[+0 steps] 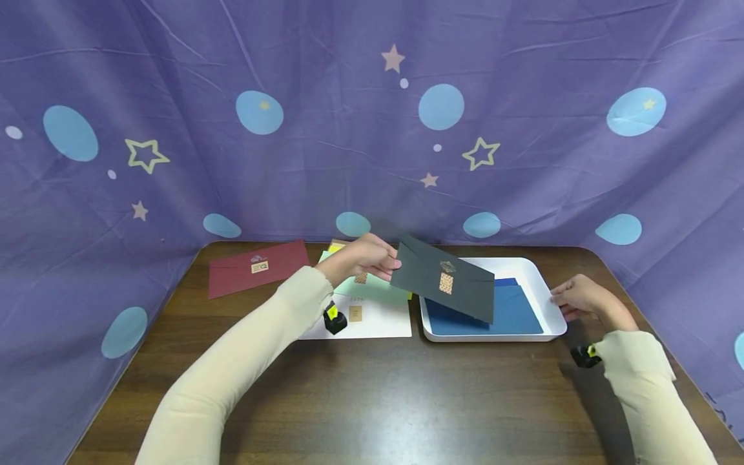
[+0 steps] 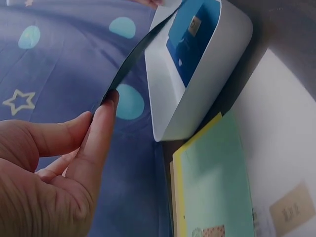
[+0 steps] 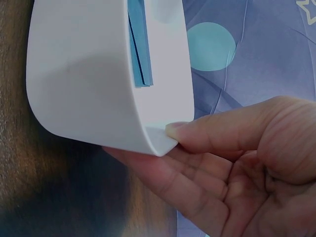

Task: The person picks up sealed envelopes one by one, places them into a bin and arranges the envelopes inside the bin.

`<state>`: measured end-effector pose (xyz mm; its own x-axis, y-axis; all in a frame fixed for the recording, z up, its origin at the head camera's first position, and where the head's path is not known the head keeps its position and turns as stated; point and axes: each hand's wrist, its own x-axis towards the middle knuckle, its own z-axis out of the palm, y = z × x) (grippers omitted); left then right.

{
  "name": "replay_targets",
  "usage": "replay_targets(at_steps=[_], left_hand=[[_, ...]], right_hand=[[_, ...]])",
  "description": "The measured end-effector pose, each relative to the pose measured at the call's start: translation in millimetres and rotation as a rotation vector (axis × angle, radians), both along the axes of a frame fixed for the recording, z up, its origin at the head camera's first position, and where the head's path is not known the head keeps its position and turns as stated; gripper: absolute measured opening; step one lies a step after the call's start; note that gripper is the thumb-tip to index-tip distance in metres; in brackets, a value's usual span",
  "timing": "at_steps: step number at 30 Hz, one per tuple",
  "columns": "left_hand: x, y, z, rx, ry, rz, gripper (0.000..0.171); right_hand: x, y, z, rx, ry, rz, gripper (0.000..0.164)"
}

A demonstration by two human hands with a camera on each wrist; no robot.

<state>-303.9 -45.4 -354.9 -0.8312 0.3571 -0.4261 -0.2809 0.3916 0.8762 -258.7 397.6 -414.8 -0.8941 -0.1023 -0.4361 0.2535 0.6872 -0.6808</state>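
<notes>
My left hand (image 1: 372, 257) pinches a dark grey-green envelope (image 1: 427, 274) by its left edge, thumb on one side and fingers on the other. The envelope, with a patterned sticker on its face, slants down over a white tray (image 1: 526, 268) and overlaps its left part. Blue envelopes (image 1: 514, 310) lie inside the tray, partly hidden under the dark one. At the tray's right end my right hand (image 1: 584, 298) grips the wall; in the right wrist view the thumb (image 3: 185, 132) hooks over the rim and the fingers sit against the outside.
Left of the tray lie overlapping envelopes: a white one (image 1: 383, 320) in front, a mint green one (image 1: 343, 287) behind it, and yellow edges showing. A dark red envelope (image 1: 279, 268) lies at the table's back left. A purple patterned curtain (image 1: 360, 161) hangs behind the wooden table (image 1: 360, 400).
</notes>
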Motion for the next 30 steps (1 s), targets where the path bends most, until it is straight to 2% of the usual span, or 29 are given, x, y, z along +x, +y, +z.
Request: replay_targets(at_steps=[5, 6, 8, 9, 11, 13, 16, 22, 25, 30], left_hand=[[2.1, 9, -5.3, 0.014, -0.012, 0.007, 0.027], [2.6, 11, -6.4, 0.019, -0.015, 0.013, 0.025], [3.7, 14, -8.2, 0.025, -0.022, 0.026, 0.007], [4.1, 16, -9.0, 0.027, -0.024, 0.032, 0.007], [5.2, 19, -10.2, 0.027, -0.027, 0.040, 0.030], [6.1, 23, -11.6, 0.026, -0.031, 0.044, 0.045], [6.3, 28, -14.7, 0.023, -0.036, 0.048, 0.041], [6.5, 37, -21.2, 0.019, -0.055, 0.062, 0.011], [6.9, 42, -22.9, 0.010, -0.066, 0.074, 0.015], [5.2, 48, -23.5, -0.010, -0.084, 0.093, 0.037]], right_hand=[[0.7, -1, 1.1, 0.001, -0.009, -0.004, 0.044], [0.7, -1, 1.0, 0.000, -0.011, -0.004, 0.044], [0.6, -1, 0.5, -0.002, -0.015, -0.005, 0.044], [0.4, -1, 0.1, -0.003, -0.015, -0.002, 0.044], [0.3, -1, -0.3, -0.003, -0.016, -0.003, 0.044], [0.3, -2, -0.5, -0.002, -0.015, -0.006, 0.043], [0.6, -2, 0.0, -0.002, -0.017, -0.014, 0.043], [0.8, -3, 0.9, 0.007, -0.016, -0.021, 0.043], [0.8, -3, 0.9, 0.009, -0.017, -0.022, 0.043], [0.1, -3, 1.4, 0.011, -0.018, -0.026, 0.044]])
